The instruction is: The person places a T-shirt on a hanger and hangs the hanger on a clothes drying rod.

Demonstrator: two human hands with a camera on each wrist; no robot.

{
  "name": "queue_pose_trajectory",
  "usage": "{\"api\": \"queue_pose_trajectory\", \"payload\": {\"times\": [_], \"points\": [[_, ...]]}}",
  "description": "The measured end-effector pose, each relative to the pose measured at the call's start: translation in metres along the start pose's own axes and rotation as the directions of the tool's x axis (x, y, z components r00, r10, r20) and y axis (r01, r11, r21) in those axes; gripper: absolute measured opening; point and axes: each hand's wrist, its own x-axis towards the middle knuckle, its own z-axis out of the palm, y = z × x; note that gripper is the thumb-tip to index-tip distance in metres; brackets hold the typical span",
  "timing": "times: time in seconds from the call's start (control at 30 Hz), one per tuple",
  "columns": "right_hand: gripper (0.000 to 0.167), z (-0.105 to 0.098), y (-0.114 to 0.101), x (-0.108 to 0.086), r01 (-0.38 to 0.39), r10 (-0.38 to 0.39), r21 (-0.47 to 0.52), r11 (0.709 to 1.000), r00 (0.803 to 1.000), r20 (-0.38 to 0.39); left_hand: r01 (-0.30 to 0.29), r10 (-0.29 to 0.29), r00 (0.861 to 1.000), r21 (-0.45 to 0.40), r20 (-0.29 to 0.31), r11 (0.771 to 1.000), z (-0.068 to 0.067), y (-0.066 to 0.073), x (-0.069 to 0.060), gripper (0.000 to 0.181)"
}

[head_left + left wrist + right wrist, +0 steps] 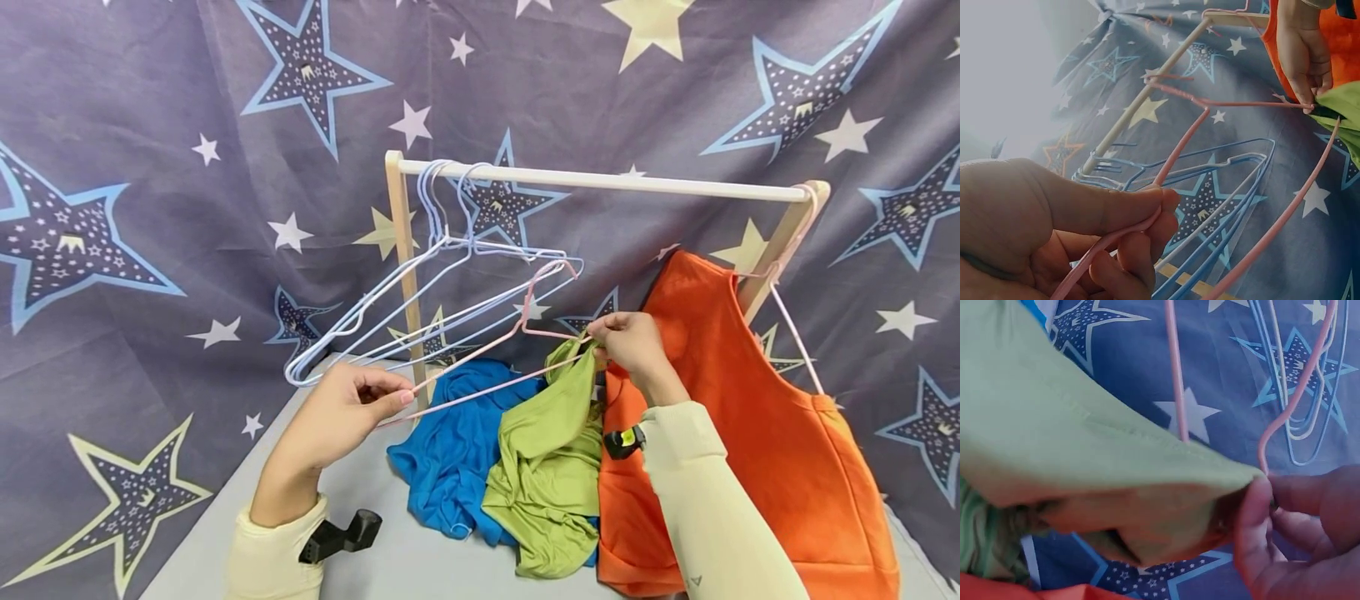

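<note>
In the head view a pink hanger (480, 358) is held level above the table. My left hand (352, 404) pinches its left arm between thumb and fingers; the left wrist view shows that pinch on the pink wire (1180, 147). My right hand (633, 346) pinches an edge of the green garment (547, 458) at the hanger's right end. In the right wrist view the green cloth (1104, 444) is stretched to the fingertips, over the hanger's end. The rest of the green garment hangs down to the table, beside a blue garment (450, 450).
A rack with a white rail (600, 182) stands behind. Blue and white hangers (420, 275) hang at its left. An orange garment (757, 433) hangs from a pink hanger (797, 337) at its right end. A starred cloth (150, 375) forms the backdrop.
</note>
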Motion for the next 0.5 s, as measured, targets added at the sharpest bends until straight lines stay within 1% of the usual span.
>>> {"api": "queue_pose_trajectory", "payload": {"times": [0.1,0.17,0.2,0.23,0.27,0.3,0.33,0.4,0.43,0.5], "points": [[0.024,0.004,0.007,-0.002,0.056,-0.055,-0.021,0.998,0.998,0.043,0.007,-0.006,0.999,0.019,-0.038,1.000,0.000,0.000,0.000,0.009],[0.024,0.006,0.012,-0.003,0.125,-0.121,-0.073,0.989,0.991,0.061,0.011,-0.009,0.998,0.024,-0.057,1.000,0.000,0.000,0.000,0.009],[0.025,0.006,0.015,-0.004,0.178,-0.171,-0.115,0.977,0.983,0.069,0.013,-0.012,0.998,0.027,-0.066,1.000,0.000,0.000,-0.001,0.010],[0.027,0.007,0.017,-0.004,0.244,-0.235,-0.173,0.954,0.969,0.071,0.019,-0.016,0.997,0.030,-0.076,0.999,0.001,0.000,-0.001,0.010],[0.030,0.007,0.019,-0.004,0.303,-0.296,-0.228,0.925,0.953,0.065,0.024,-0.021,0.996,0.032,-0.084,0.999,0.001,0.000,-0.001,0.010],[0.031,0.008,0.021,-0.004,0.363,-0.363,-0.283,0.888,0.930,0.053,0.027,-0.024,0.995,0.033,-0.092,0.999,0.001,0.000,-0.001,0.010],[0.032,0.008,0.023,-0.004,0.417,-0.429,-0.340,0.843,0.902,0.042,0.034,-0.030,0.995,0.034,-0.099,0.999,0.002,0.000,0.000,0.010],[0.029,0.008,0.027,-0.003,0.502,-0.546,-0.433,0.749,0.837,0.026,0.041,-0.036,0.994,0.040,-0.105,0.998,0.003,0.000,0.000,0.010],[0.026,0.008,0.029,-0.003,0.531,-0.589,-0.457,0.714,0.808,0.019,0.041,-0.037,0.994,0.040,-0.106,0.998,0.004,0.000,0.000,0.009],[0.021,0.009,0.033,-0.002,0.570,-0.642,-0.471,0.673,0.767,0.009,0.039,-0.035,0.994,0.039,-0.107,0.998,0.004,0.002,0.000,0.009]]}}
